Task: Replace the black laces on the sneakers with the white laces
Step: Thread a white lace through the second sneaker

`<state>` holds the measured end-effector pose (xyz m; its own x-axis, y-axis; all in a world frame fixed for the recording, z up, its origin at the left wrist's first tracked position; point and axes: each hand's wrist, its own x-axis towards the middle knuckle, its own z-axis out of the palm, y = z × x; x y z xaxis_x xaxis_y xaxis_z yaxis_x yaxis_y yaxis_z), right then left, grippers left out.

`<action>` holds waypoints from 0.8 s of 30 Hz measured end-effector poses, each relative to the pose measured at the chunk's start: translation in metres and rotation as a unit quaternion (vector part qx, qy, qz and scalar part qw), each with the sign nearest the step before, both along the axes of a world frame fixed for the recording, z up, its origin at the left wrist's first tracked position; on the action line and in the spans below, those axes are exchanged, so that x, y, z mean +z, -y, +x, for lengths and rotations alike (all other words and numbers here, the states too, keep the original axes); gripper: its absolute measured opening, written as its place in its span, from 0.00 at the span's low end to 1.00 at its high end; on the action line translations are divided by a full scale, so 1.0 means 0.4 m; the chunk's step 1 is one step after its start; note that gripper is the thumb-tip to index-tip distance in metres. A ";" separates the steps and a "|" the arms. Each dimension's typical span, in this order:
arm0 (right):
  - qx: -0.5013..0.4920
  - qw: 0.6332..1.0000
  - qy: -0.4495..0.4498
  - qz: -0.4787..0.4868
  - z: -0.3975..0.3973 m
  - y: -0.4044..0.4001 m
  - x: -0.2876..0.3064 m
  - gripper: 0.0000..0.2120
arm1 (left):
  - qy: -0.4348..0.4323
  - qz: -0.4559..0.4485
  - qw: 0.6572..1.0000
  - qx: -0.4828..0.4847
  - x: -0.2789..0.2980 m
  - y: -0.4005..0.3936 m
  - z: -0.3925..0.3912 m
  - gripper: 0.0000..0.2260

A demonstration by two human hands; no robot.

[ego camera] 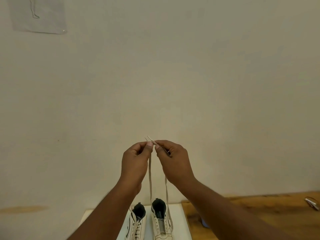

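Two white sneakers stand side by side on a white board [183, 220] at the bottom centre. The left sneaker [136, 226] is laced in white. The right sneaker [161, 224] has open eyelets along its tongue, and a white lace [150, 179] rises from it in two strands. My left hand [136, 163] pinches one strand near its tip, and my right hand [173, 161] pinches the other. Both tips stick up together above my fingers, held high in front of the wall. No black lace is in view.
A wooden table [259, 215] lies to the right, with a small object [312, 202] at its far right edge. A plain beige wall fills most of the view, with a sheet of paper [39, 14] stuck at the top left.
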<state>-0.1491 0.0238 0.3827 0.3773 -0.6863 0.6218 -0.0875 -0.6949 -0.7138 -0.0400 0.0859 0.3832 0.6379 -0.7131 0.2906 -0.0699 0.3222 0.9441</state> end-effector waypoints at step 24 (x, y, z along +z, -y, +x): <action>0.015 1.000 -0.021 0.009 -0.013 0.081 0.061 0.07 | 0.223 -0.018 0.974 0.032 -0.013 0.042 0.009 0.04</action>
